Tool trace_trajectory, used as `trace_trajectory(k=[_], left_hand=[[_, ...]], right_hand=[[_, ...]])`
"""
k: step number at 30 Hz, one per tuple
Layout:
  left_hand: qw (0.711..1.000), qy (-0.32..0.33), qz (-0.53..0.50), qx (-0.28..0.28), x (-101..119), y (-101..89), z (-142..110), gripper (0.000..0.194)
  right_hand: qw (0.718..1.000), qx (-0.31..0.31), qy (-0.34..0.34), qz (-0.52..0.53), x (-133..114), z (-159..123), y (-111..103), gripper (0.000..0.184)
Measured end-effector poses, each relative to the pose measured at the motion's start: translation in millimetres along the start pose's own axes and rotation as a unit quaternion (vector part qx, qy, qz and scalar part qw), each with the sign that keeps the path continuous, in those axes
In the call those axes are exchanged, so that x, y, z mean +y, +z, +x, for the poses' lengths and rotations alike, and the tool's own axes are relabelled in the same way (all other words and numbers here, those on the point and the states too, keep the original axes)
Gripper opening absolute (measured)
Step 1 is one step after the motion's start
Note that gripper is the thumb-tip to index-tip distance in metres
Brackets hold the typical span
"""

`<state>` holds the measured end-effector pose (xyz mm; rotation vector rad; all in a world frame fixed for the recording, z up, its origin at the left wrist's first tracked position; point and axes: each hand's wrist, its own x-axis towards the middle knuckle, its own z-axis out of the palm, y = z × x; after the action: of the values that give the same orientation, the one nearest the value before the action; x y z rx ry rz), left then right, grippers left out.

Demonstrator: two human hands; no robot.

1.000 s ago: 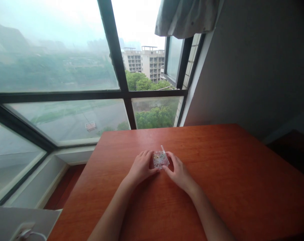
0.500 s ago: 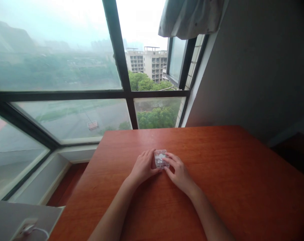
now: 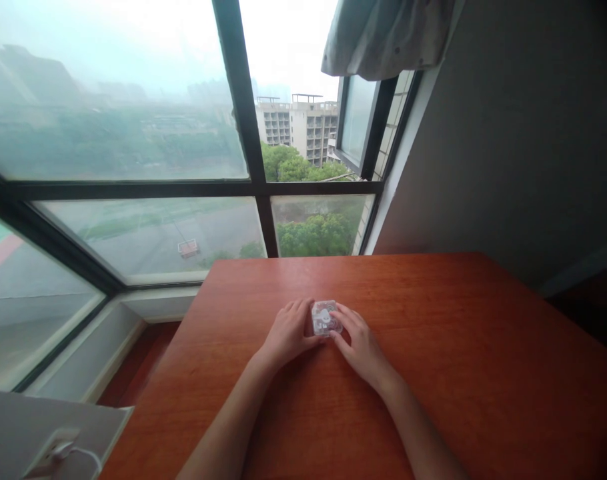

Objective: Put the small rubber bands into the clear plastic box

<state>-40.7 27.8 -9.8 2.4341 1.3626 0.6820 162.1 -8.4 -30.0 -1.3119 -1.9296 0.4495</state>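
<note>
A small clear plastic box [image 3: 325,319] with white pieces showing inside sits on the reddish-brown wooden table [image 3: 463,347]. My left hand [image 3: 289,331] is curled around the box's left side, fingers at its far left edge and thumb at the near edge. From the right, my right hand [image 3: 357,341] grips the box, its fingertips resting on the top right part and its thumb at the near right corner. What exactly lies in the box is too small to make out.
Beyond the table's far edge stands a dark-framed window [image 3: 263,190], with a grey curtain [image 3: 388,40] hanging above. A grey wall [image 3: 483,160] rises on the right. At lower left is a wall socket [image 3: 58,453] with a white plug and cable.
My right fingers have drawn back a little toward the right edge of the box, baring more of its top. My left hand keeps its hold. The view has shifted slightly.
</note>
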Motion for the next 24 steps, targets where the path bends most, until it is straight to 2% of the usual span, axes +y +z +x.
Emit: trace_trajectory(k=[11,15,24], left_hand=[[1.000,-0.009,-0.003,-0.008,3.1,-3.3,0.5,0.070],[1.000,-0.010,-0.017,-0.013,2.2,-4.6,0.0,0.073],[0.999,0.006,-0.033,-0.019,-2.1,-6.0,-0.5,0.066]], right_hand=[[1.000,-0.014,0.004,-0.001,0.4,0.4,-1.9,0.035],[1.000,-0.012,0.009,0.004,-0.5,0.6,-2.4,0.035],[1.000,0.002,0.002,0.007,-3.1,2.1,-3.6,0.034]])
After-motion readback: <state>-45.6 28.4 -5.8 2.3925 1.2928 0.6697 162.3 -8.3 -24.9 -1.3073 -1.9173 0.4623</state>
